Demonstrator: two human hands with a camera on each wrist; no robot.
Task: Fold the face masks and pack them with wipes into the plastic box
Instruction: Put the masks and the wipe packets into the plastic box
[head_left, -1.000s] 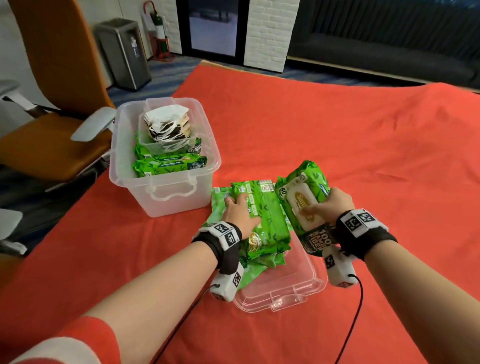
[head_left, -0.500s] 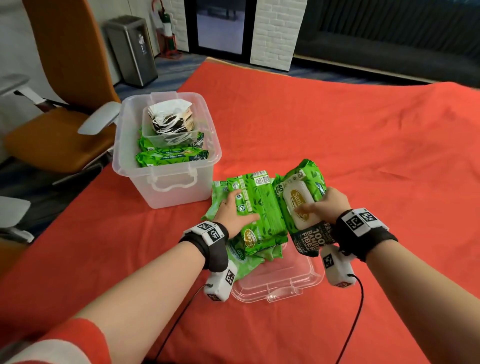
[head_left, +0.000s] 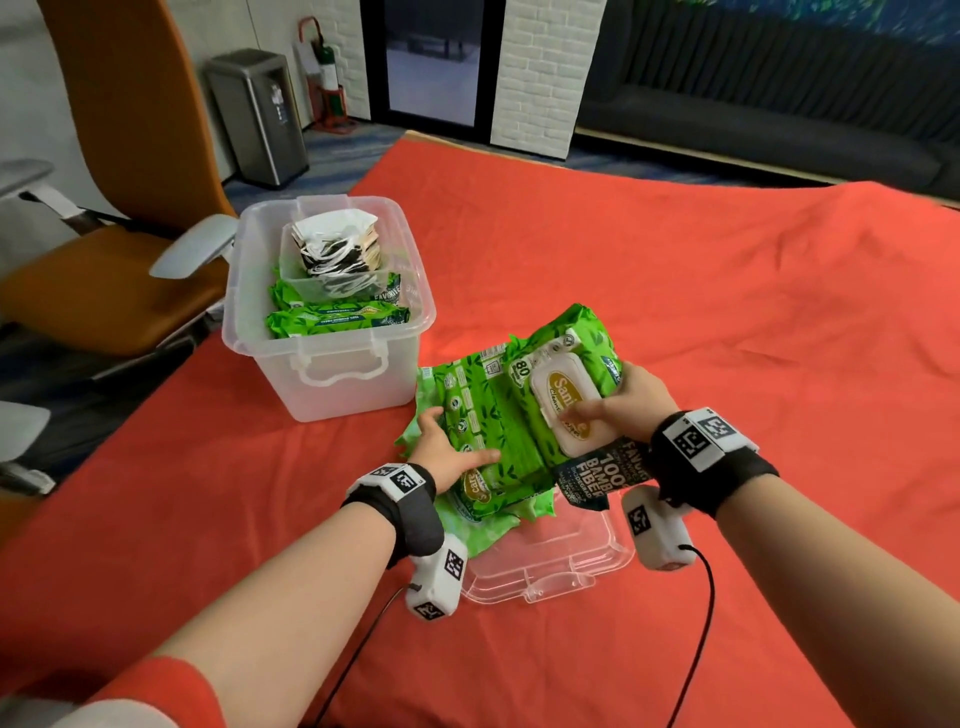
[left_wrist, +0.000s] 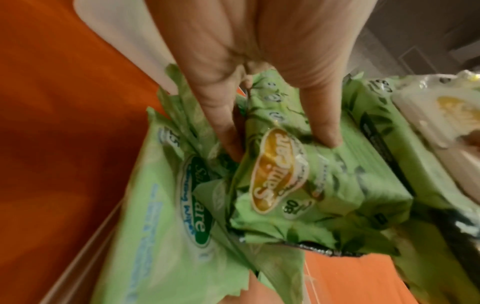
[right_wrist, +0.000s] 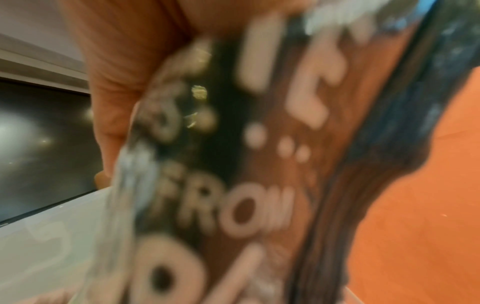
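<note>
Both packs in my grip, the box up and to my left

I have my left hand (head_left: 447, 448) clamped on a green wipes pack (head_left: 493, 441), thumb across its top face and the other fingers (left_wrist: 221, 115) tucked down its left side, as the left wrist view shows. My right hand (head_left: 626, 405) grasps the flip-lid wipes pack (head_left: 563, 395), thumb on the white lid and fingers wrapped behind it; its dark printed end fills the right wrist view, too blurred to read much else. The two packs sit edge to edge, raised above the clear lid (head_left: 550, 561) on the red table (head_left: 675, 291), with a paler green pack (left_wrist: 161, 205) lying under my left one.

The plastic box (head_left: 332, 384) stands open, ahead and to the left of both hands, and my left hand is the nearer one. Inside it are wipes packs (head_left: 337, 317) laid flat, long axis across the box, and folded masks (head_left: 337, 249) in a small tray toward the back. My held packs run away from me, so I judge each needs roughly a quarter turn to lie like the ones already in there. I would lead with the left pack, since the right would have to cross over it
</note>
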